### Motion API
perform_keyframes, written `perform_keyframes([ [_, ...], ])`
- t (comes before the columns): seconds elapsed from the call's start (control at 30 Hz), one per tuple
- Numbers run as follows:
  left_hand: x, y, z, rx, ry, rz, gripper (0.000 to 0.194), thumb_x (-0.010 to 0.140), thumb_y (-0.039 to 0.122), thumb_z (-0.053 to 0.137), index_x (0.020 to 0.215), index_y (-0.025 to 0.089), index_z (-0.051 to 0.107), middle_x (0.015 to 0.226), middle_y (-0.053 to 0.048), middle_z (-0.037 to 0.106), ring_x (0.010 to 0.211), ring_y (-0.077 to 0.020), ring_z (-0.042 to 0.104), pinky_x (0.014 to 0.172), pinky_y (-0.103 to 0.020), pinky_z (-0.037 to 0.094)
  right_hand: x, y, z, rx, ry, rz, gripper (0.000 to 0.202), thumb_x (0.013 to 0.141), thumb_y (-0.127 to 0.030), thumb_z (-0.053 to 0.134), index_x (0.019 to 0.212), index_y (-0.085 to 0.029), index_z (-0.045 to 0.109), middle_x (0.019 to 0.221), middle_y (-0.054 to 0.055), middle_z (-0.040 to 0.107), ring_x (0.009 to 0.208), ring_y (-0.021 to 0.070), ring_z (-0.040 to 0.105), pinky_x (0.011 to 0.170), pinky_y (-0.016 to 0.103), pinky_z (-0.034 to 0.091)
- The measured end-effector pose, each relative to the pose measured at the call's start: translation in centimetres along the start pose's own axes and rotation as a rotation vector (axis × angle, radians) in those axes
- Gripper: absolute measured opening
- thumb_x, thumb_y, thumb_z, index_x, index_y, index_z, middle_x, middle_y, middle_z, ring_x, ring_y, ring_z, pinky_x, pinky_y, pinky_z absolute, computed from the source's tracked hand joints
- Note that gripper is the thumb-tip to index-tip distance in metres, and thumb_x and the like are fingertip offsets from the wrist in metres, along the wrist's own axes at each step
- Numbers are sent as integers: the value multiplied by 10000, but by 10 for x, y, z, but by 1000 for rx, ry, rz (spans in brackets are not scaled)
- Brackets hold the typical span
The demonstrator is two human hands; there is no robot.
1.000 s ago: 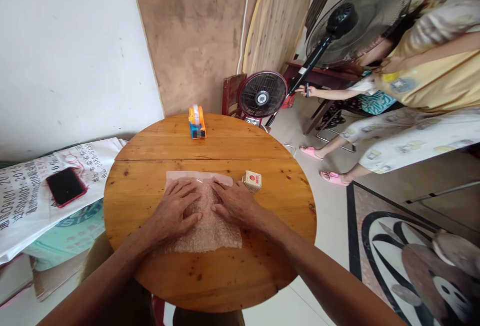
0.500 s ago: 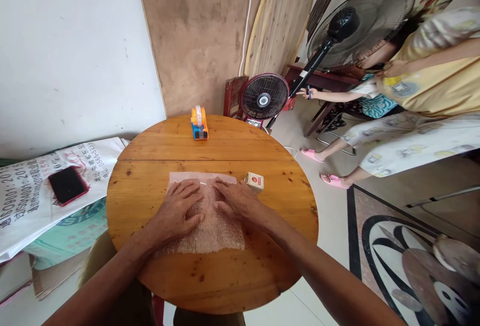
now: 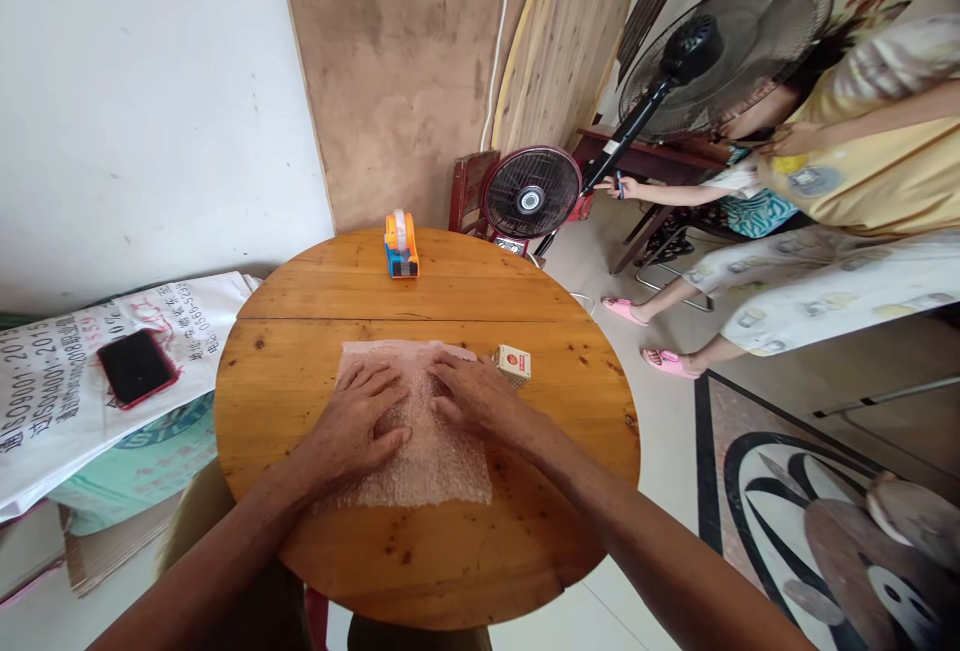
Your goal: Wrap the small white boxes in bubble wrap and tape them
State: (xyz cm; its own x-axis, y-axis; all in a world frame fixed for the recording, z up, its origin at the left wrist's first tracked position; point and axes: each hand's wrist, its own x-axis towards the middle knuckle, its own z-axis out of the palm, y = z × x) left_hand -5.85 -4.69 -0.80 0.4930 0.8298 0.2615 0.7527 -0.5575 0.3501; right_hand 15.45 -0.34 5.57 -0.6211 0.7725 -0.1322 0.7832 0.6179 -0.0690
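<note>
A sheet of pinkish bubble wrap (image 3: 431,461) lies flat on the round wooden table (image 3: 420,571). My left hand (image 3: 360,421) rests palm down on its left part, fingers spread. On its upper right part lies my right hand (image 3: 476,396), fingers apart, holding nothing. Just beyond my right hand stands a small cream box (image 3: 514,363) with a red mark. An orange and blue tape dispenser (image 3: 402,246) with a roll of clear tape stands near the table's far edge.
A phone (image 3: 137,368) lies on a white printed sack (image 3: 217,301) at the left. Behind the table are a small fan (image 3: 531,199) and a taller standing fan (image 3: 690,46). A person in yellow (image 3: 885,171) stands at the right; another person is partly hidden behind.
My right hand has shifted slightly on the bubble wrap, and the short white strip between my hands no longer shows. The whole view has moved a little.
</note>
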Motion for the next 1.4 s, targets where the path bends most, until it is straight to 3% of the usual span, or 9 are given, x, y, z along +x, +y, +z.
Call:
perform_keyframes([
  [0.6,0,4,-4,-33,23,-5,433,853,333,596,1257,177,619,1442,-150,534,1385,-326,416,1167,-575,251,4,1,-6,-72,41,55,213,886,-287,608,1034,-139,645,1192,139,644,1118,300,565,898,406,408],
  [0.8,0,4,-5,-47,20,-1,460,843,409,624,1247,189,624,1434,-152,540,1385,-338,414,1164,-584,246,-14,17,-19,-12,179,111,236,917,-274,575,1106,-173,673,1242,142,647,1150,308,558,957,451,392],
  [0.9,0,3,-3,-33,16,-7,531,799,463,673,1249,186,623,1439,-157,535,1388,-349,410,1165,-588,243,-21,34,-24,-54,236,173,363,886,-268,604,1233,-163,626,1335,162,594,1238,341,507,996,486,377],
  [1.0,0,3,-2,-20,7,-19,581,759,477,711,1253,183,622,1451,-156,524,1390,-361,405,1165,-593,242,-26,51,-24,-86,179,281,626,821,-287,666,1393,-117,477,1426,212,504,1298,378,459,996,504,383],
  [1.07,0,4,-2,-10,-3,-22,609,739,482,730,1259,187,618,1458,-153,518,1383,-365,413,1165,-591,243,-29,60,-22,-72,109,366,653,797,-306,680,1383,-111,469,1362,221,556,1233,380,516,935,472,418],
  [1.17,0,3,-2,-9,-5,-28,641,721,495,744,1263,178,616,1452,-159,522,1373,-366,421,1167,-582,237,-35,70,-18,2,63,431,368,824,-356,632,1141,-171,611,1048,129,705,939,293,642,760,354,435],
  [1.23,0,2,-2,-19,2,-23,638,725,502,739,1260,176,616,1448,-157,524,1379,-360,411,1173,-569,227,-42,72,-18,99,97,445,244,826,-401,613,962,-201,640,834,54,696,748,223,624,658,303,402],
  [1.3,0,2,-3,-35,8,-13,628,730,513,730,1254,187,617,1445,-145,526,1379,-352,410,1177,-558,220,-54,70,-23,272,136,410,237,805,-430,620,895,-211,642,742,10,654,674,186,587,617,282,395],
  [1.4,0,2,-4,-59,9,-12,639,732,524,722,1266,194,602,1439,-134,529,1372,-352,416,1177,-555,217,-77,55,-37,610,73,184,268,783,-439,650,946,-228,668,805,-4,658,759,183,604,691,287,455],
])
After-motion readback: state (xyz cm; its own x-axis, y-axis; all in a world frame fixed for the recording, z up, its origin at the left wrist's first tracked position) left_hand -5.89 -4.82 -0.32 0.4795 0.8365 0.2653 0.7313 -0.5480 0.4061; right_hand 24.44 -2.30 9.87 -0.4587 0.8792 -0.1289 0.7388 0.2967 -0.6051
